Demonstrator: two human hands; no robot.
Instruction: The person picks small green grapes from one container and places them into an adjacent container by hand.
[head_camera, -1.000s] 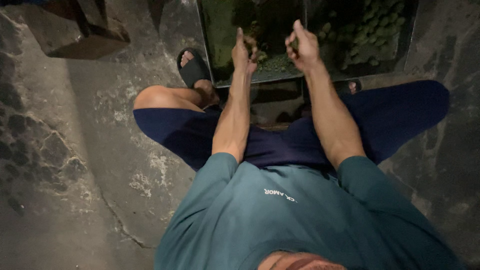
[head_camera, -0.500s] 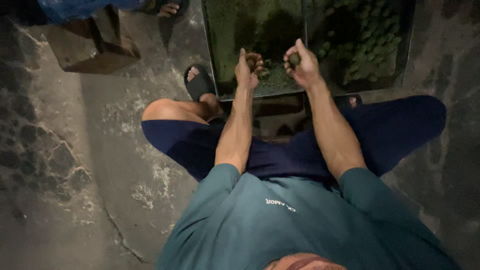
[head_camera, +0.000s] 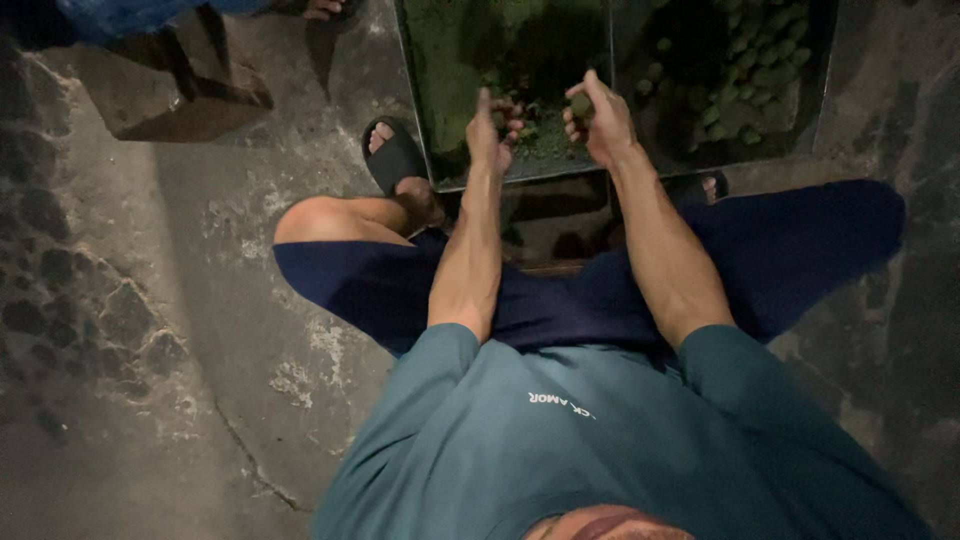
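My right hand (head_camera: 598, 125) pinches a small round green fruit (head_camera: 580, 104) in its fingers, held just over the near edge of the dark tray (head_camera: 425, 130). My left hand (head_camera: 494, 128), beside it over the same edge, has its fingers curled round something small and dark; what it is I cannot tell. Inside the tray, a heap of green fruits (head_camera: 735, 90) lies on the far right, leafy green stuff on the left. Just left of the tray sits my foot in a black sandal (head_camera: 394, 158). My knees spread below the tray, on a cracked concrete floor (head_camera: 180, 330). A wooden block (head_camera: 160, 95) lies well left of the tray.
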